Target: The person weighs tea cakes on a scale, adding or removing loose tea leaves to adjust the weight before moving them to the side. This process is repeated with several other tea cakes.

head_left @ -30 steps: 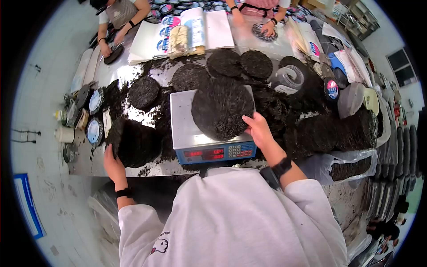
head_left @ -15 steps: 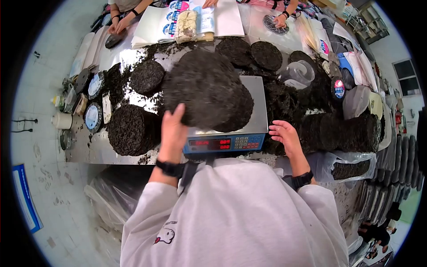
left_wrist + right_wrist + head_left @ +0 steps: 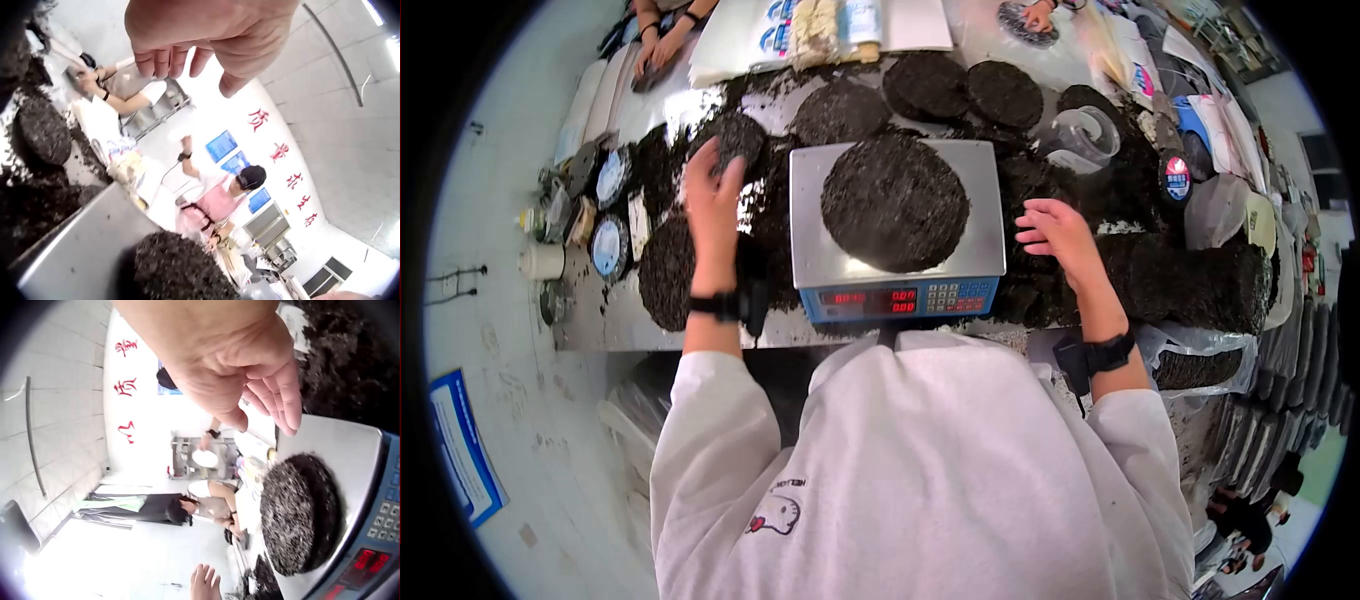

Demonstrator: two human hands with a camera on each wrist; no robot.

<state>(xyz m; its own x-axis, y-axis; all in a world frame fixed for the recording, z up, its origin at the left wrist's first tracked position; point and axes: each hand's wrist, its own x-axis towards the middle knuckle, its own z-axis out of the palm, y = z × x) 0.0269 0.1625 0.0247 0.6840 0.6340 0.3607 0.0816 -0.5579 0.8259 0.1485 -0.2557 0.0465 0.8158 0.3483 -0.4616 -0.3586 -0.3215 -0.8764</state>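
Note:
Dark round cakes [image 3: 895, 203] lie on the steel plate of a blue scale [image 3: 815, 262] in the head view; the right wrist view shows two stacked [image 3: 290, 519]. My left hand [image 3: 712, 215] is raised left of the scale, fingers extended and holding nothing, in front of another dark disc [image 3: 740, 140]. To the scale's right, my right hand [image 3: 1062, 240] hovers with relaxed fingers and nothing in it. Red digits glow on the scale's display [image 3: 900, 301]. A stack of dark discs [image 3: 666, 280] sits beside my left forearm.
More discs [image 3: 1004, 95] lie behind the scale, with loose dark material [image 3: 1030, 185] around it. A clear plastic tub [image 3: 1083, 140] stands at back right. Rows of dark discs [image 3: 1190, 280] lie on the right. Other people's hands [image 3: 662, 48] work across the table.
A dark disc left my left hand and now rests on the scale. That hand moved left, away from the scale. My right hand let go of the disc earlier and moved right.

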